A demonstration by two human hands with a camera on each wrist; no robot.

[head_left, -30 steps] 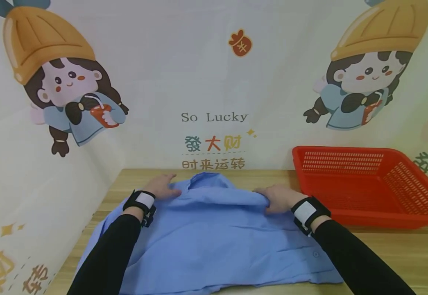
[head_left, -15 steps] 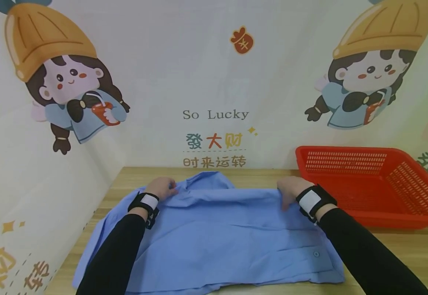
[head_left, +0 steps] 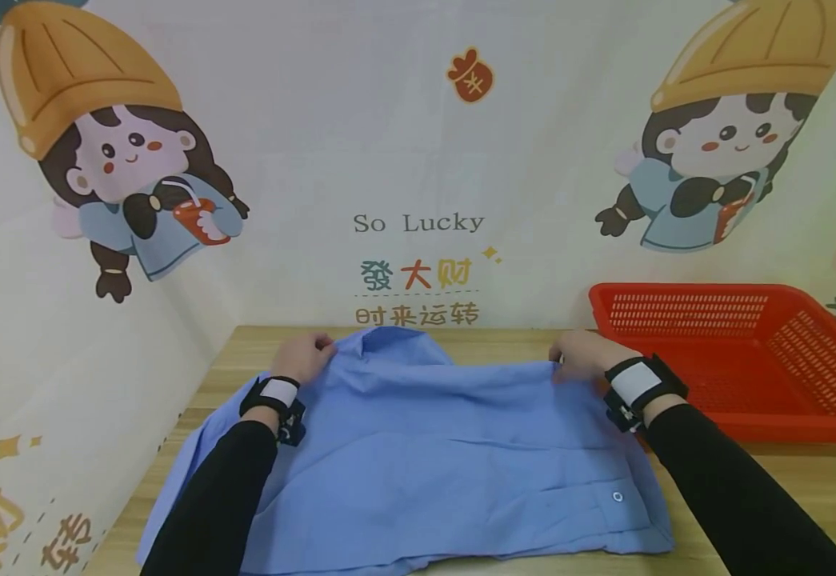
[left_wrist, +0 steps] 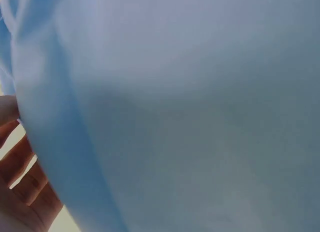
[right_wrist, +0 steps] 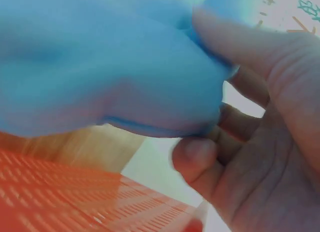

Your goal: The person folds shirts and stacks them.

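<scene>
A blue shirt [head_left: 418, 488] lies on the table, its collar [head_left: 403, 346] at the far side and a button [head_left: 618, 497] at the lower right. My left hand [head_left: 304, 358] pinches the far edge just left of the collar. In the left wrist view, cloth fills most of the frame and partly covers the fingers of the left hand [left_wrist: 25, 184]. My right hand [head_left: 589, 354] pinches the far right corner, and the edge is stretched between both hands. The right wrist view shows the right hand's thumb [right_wrist: 235, 40] pressed on the cloth [right_wrist: 125, 77].
A red plastic basket [head_left: 734, 428] with perforated sides stands at the right, close beyond my right hand. The wooden table [head_left: 785, 496] meets a printed cloth backdrop [head_left: 302, 176] at the back and left.
My right hand has slid rightward along the shirt's far edge. My left hand has gone from spread fingers to pinching cloth. The edge between them is now straighter and slightly raised.
</scene>
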